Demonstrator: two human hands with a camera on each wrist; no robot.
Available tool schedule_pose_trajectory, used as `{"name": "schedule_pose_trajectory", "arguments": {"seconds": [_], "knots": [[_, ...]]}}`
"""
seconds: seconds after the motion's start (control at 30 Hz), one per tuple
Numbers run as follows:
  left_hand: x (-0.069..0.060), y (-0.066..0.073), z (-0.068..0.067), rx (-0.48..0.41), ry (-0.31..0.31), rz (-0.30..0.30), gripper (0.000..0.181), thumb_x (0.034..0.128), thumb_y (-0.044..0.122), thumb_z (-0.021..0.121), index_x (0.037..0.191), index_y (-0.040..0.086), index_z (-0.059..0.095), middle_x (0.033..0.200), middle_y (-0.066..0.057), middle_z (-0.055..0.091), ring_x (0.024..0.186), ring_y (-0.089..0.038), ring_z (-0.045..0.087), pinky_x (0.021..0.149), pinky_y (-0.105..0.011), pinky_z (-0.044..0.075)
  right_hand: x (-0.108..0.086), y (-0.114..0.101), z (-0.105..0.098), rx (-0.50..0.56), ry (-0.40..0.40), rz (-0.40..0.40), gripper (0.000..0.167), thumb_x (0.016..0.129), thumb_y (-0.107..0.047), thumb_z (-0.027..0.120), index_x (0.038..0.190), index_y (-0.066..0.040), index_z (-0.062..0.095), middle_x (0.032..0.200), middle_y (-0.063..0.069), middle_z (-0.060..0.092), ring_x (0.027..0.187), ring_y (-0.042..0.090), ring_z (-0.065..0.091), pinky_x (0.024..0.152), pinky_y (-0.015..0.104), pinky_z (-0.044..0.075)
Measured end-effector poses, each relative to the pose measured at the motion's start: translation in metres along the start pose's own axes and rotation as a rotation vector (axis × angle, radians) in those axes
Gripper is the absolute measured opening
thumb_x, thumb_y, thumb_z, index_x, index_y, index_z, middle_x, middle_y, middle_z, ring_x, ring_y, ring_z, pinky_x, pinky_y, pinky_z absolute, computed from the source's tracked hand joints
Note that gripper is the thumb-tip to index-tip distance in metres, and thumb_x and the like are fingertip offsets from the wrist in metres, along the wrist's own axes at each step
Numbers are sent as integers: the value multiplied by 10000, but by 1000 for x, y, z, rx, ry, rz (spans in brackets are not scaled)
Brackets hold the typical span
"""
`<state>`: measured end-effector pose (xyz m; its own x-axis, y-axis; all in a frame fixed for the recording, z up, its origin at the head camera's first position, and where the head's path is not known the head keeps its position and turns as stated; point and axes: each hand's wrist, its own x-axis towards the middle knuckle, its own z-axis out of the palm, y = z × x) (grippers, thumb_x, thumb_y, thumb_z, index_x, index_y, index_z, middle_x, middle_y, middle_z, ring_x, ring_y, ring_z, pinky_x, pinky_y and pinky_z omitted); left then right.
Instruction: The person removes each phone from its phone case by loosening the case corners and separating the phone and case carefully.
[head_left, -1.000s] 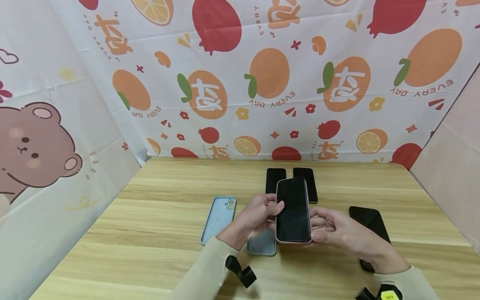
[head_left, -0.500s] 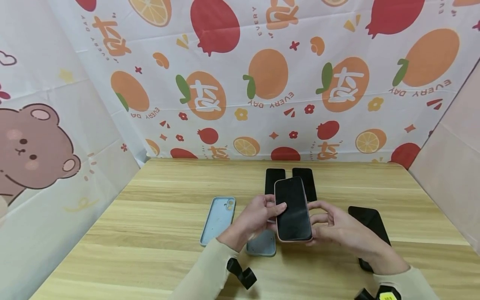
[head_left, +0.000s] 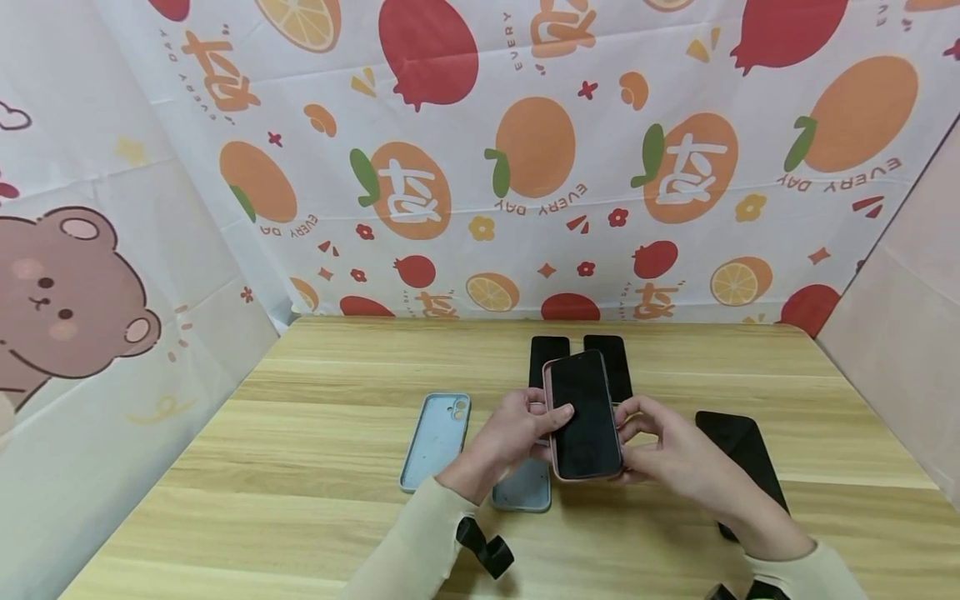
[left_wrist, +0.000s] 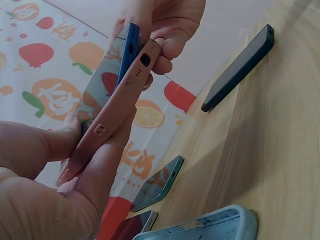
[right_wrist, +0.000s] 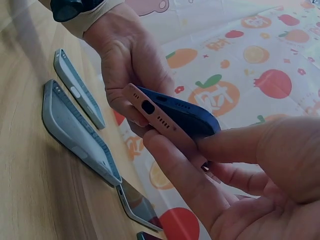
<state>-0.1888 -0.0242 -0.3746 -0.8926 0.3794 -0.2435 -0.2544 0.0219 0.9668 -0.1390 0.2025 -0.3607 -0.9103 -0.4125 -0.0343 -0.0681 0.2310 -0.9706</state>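
Observation:
Above the table, a dark-screened blue phone (head_left: 588, 408) sits tilted partly out of a pink phone case (left_wrist: 107, 115). My left hand (head_left: 513, 429) holds both along the left side, thumb across the screen and fingers behind the case. At the lower right corner, my right hand (head_left: 671, 450) pinches the case with its thumb and fingers. In the right wrist view, the phone's bottom edge (right_wrist: 187, 107) stands out of the case's rim, leaving a gap near the port opening (right_wrist: 148, 107). One light blue phone case (head_left: 522, 490) lies partly hidden below my left hand.
Another light blue phone case (head_left: 437, 442) lies face up to the left. Two black phones, one at left (head_left: 550, 358) and one at right (head_left: 613, 367), lie behind the hands. A further dark phone (head_left: 738, 450) is partly covered by my right forearm. Patterned cloth (head_left: 480, 208) hangs behind the table.
More of the pink case's rim shows along the left of the phone, which has shifted slightly in it. My right fingers have changed their hold at the lower right corner.

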Motion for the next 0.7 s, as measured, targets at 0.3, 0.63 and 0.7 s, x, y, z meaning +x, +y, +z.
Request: {"name": "schedule_pose_trajectory", "arguments": {"seconds": [0.3,0.63,0.7], "knots": [[-1,1,3,12,28,5,374,947,244,676,1209,4,557,951,-93,745,700,-143,704,543,-233,571,-1,-2,-2,35,9,27,287,983,-65,581,1242,36,510,1070,230,616,859,273,716,747,388,621],[2,-6,7,56,91,33,421,915,229,722,1208,10,515,946,-114,741,699,-186,729,608,-323,610,0,-1,-5,-88,56,26,333,969,-247,646,1171,16,616,1033,181,648,858,219,671,719,397,607],[2,-9,9,55,90,47,426,913,220,726,1209,5,506,966,-120,740,724,-203,737,629,-348,617,0,-2,-4,-109,71,37,316,956,-219,662,1147,28,611,949,157,648,774,219,656,685,383,603]]}}
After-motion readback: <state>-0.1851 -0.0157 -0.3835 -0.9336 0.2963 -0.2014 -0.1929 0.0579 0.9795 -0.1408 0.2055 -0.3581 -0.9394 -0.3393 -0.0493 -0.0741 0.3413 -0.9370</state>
